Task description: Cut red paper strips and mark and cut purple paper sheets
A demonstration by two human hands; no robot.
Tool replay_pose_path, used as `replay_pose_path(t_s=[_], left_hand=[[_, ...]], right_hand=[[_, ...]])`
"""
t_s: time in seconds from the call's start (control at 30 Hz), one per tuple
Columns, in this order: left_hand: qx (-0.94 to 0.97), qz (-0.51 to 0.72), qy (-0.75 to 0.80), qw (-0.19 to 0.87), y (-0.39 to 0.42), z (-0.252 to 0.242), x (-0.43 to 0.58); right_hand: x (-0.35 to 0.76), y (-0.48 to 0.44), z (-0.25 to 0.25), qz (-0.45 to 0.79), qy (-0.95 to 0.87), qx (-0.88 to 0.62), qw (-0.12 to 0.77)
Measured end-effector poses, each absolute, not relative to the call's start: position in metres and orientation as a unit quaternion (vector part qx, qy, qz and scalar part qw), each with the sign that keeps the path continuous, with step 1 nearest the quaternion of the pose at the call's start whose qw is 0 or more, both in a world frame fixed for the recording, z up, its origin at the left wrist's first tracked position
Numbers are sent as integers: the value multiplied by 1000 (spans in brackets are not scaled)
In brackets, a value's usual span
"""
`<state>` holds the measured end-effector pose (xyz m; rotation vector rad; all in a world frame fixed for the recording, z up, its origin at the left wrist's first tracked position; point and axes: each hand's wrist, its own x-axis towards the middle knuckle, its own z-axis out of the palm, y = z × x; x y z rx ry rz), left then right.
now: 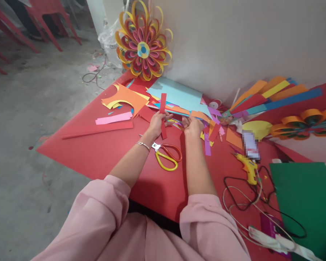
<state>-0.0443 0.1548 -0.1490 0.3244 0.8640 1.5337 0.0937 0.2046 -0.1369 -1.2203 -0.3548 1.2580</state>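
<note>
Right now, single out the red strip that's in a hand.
The held strip in the left hand, just beyond the scissors; the red strips beside the pink strips lie on the table, untouched.

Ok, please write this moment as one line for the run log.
left hand: holds red strip | right hand: at paper pile, grip unclear | scissors: on table, between forearms

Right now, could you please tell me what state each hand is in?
Left hand: holding a red paper strip.
Right hand: fingers partly curled at the colored paper scraps; whether it grips any cannot be told.
</note>
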Motion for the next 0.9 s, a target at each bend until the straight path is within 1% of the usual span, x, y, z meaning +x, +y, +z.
replay_pose_path(t_s=[0.23, 0.53, 0.67, 0.9], left_hand=[[91, 697, 362, 612, 158, -151, -47], [118, 710, 335, 608, 160, -161, -47], [102, 706, 342, 612, 162, -160, -48], [93, 702, 356, 609, 163, -158, -49]], right_hand=[[87, 197, -132, 517, -108, -573, 626], [77, 189, -134, 480, -83, -602, 633], [81, 186, -135, 491, -98, -602, 622], [92, 178, -132, 545, -95, -585, 593]])
